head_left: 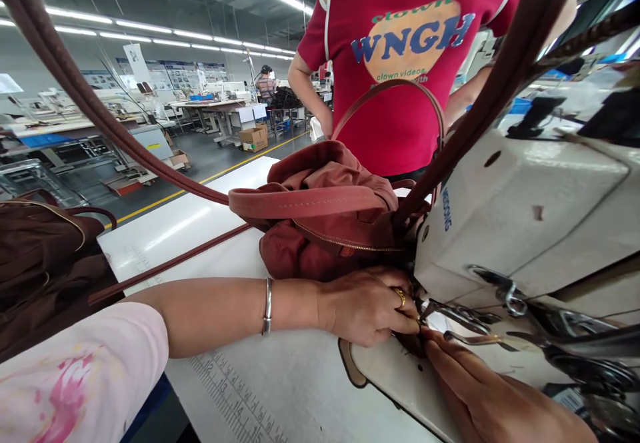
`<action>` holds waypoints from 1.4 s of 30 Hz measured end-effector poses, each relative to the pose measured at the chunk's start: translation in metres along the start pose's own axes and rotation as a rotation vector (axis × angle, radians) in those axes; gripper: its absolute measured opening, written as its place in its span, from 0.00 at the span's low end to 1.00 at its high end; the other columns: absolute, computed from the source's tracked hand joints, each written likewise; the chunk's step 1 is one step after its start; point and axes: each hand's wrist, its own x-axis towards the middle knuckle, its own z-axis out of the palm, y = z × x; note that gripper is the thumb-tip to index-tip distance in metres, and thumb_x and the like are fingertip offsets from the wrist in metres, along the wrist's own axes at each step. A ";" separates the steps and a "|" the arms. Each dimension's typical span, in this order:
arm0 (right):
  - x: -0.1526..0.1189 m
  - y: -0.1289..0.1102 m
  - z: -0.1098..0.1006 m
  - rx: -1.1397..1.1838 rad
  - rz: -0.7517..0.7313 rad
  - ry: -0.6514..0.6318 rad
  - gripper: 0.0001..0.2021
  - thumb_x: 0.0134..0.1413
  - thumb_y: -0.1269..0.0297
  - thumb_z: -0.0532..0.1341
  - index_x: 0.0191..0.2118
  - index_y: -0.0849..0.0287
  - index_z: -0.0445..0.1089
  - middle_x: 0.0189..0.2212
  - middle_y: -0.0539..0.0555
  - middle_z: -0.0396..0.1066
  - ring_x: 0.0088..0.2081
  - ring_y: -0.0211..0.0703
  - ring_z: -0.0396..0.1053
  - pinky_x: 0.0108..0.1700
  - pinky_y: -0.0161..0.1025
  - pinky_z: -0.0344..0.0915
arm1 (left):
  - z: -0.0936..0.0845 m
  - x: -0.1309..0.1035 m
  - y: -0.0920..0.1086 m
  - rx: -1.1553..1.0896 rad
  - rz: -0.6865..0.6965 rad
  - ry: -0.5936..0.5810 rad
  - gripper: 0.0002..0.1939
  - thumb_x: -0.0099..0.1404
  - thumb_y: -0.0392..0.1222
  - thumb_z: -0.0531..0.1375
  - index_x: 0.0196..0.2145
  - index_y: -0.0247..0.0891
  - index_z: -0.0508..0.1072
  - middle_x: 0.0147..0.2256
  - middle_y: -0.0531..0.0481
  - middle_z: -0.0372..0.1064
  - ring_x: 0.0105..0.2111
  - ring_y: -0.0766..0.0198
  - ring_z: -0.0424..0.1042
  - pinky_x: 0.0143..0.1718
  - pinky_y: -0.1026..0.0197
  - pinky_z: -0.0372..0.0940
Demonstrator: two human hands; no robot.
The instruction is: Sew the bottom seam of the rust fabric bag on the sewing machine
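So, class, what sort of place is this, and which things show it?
Probably a bag-sewing workshop: a sewing machine up close, a reddish bag beside it, and more worktables behind.

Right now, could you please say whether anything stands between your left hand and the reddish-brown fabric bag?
Nothing visible does: the left hand appears to touch the near side of the reddish-brown fabric bag, beside the white sewing machine.
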 end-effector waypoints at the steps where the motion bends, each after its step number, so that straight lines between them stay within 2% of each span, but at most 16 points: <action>1: 0.000 -0.001 0.000 -0.024 -0.046 -0.025 0.16 0.50 0.73 0.47 0.35 0.55 0.72 0.33 0.50 0.73 0.15 0.33 0.63 0.16 0.31 0.58 | 0.000 0.000 -0.001 0.003 0.003 0.008 0.15 0.55 0.32 0.49 0.37 0.40 0.72 0.39 0.59 0.69 0.42 0.64 0.58 0.49 0.63 0.53; 3: -0.001 -0.001 -0.001 -0.071 -0.123 -0.060 0.17 0.50 0.75 0.46 0.37 0.58 0.71 0.35 0.53 0.72 0.17 0.35 0.65 0.19 0.32 0.61 | 0.001 0.001 -0.002 0.009 0.010 0.026 0.15 0.56 0.32 0.49 0.37 0.39 0.72 0.38 0.59 0.69 0.41 0.63 0.59 0.48 0.63 0.53; 5: -0.002 -0.002 -0.002 -0.102 -0.126 -0.069 0.17 0.51 0.76 0.46 0.38 0.61 0.71 0.36 0.55 0.72 0.20 0.37 0.66 0.21 0.33 0.63 | 0.002 0.001 -0.002 0.007 0.016 0.042 0.15 0.55 0.32 0.50 0.37 0.39 0.72 0.38 0.58 0.69 0.41 0.63 0.59 0.48 0.63 0.53; 7: -0.002 -0.003 -0.003 -0.121 -0.104 -0.089 0.17 0.51 0.76 0.46 0.38 0.62 0.70 0.35 0.54 0.72 0.20 0.38 0.67 0.20 0.35 0.62 | 0.002 0.001 -0.003 0.001 0.023 0.050 0.15 0.55 0.31 0.51 0.37 0.39 0.72 0.38 0.58 0.69 0.41 0.63 0.59 0.48 0.63 0.53; 10: -0.002 -0.006 -0.005 -0.116 -0.057 -0.139 0.17 0.50 0.76 0.46 0.39 0.60 0.69 0.34 0.51 0.72 0.20 0.40 0.67 0.16 0.35 0.60 | 0.002 0.001 -0.004 -0.009 0.032 0.047 0.14 0.54 0.31 0.51 0.37 0.39 0.72 0.39 0.58 0.69 0.40 0.63 0.59 0.47 0.62 0.53; 14: -0.002 -0.008 -0.006 -0.067 -0.028 -0.192 0.16 0.49 0.77 0.46 0.39 0.60 0.68 0.33 0.50 0.72 0.21 0.39 0.68 0.17 0.34 0.62 | 0.003 0.001 -0.004 -0.025 0.031 0.051 0.14 0.55 0.31 0.51 0.37 0.39 0.72 0.39 0.57 0.69 0.40 0.63 0.59 0.46 0.61 0.54; 20: -0.007 -0.007 -0.005 -0.092 0.023 -0.270 0.16 0.52 0.74 0.47 0.42 0.57 0.66 0.39 0.47 0.71 0.22 0.37 0.68 0.17 0.33 0.63 | 0.004 0.002 -0.002 -0.043 0.008 0.052 0.14 0.54 0.30 0.52 0.36 0.38 0.73 0.38 0.56 0.69 0.39 0.62 0.59 0.46 0.61 0.54; 24: -0.008 -0.006 -0.003 -0.097 0.006 -0.231 0.16 0.52 0.73 0.47 0.42 0.58 0.67 0.38 0.48 0.71 0.22 0.37 0.68 0.16 0.33 0.63 | 0.002 0.001 0.002 -0.048 -0.037 0.027 0.14 0.55 0.31 0.52 0.36 0.39 0.72 0.39 0.57 0.69 0.42 0.61 0.58 0.48 0.61 0.52; 29: -0.006 -0.005 -0.003 -0.093 -0.032 -0.159 0.16 0.49 0.77 0.47 0.39 0.60 0.68 0.36 0.51 0.72 0.22 0.39 0.68 0.17 0.34 0.63 | 0.000 -0.001 0.005 -0.039 -0.070 -0.013 0.13 0.56 0.32 0.52 0.37 0.39 0.72 0.40 0.57 0.68 0.43 0.62 0.58 0.50 0.61 0.50; 36: -0.006 -0.006 -0.005 -0.123 -0.043 -0.186 0.15 0.48 0.77 0.47 0.38 0.59 0.67 0.32 0.49 0.72 0.18 0.39 0.66 0.14 0.36 0.60 | 0.003 0.001 0.002 -0.045 -0.049 0.020 0.13 0.56 0.31 0.51 0.36 0.39 0.72 0.39 0.57 0.69 0.42 0.63 0.59 0.49 0.62 0.51; 42: -0.009 -0.005 -0.003 -0.125 -0.023 -0.231 0.14 0.51 0.75 0.47 0.40 0.59 0.66 0.36 0.49 0.71 0.19 0.38 0.67 0.17 0.36 0.62 | 0.004 0.001 0.002 -0.048 -0.034 0.063 0.13 0.56 0.31 0.52 0.36 0.39 0.73 0.38 0.57 0.70 0.41 0.62 0.59 0.48 0.62 0.52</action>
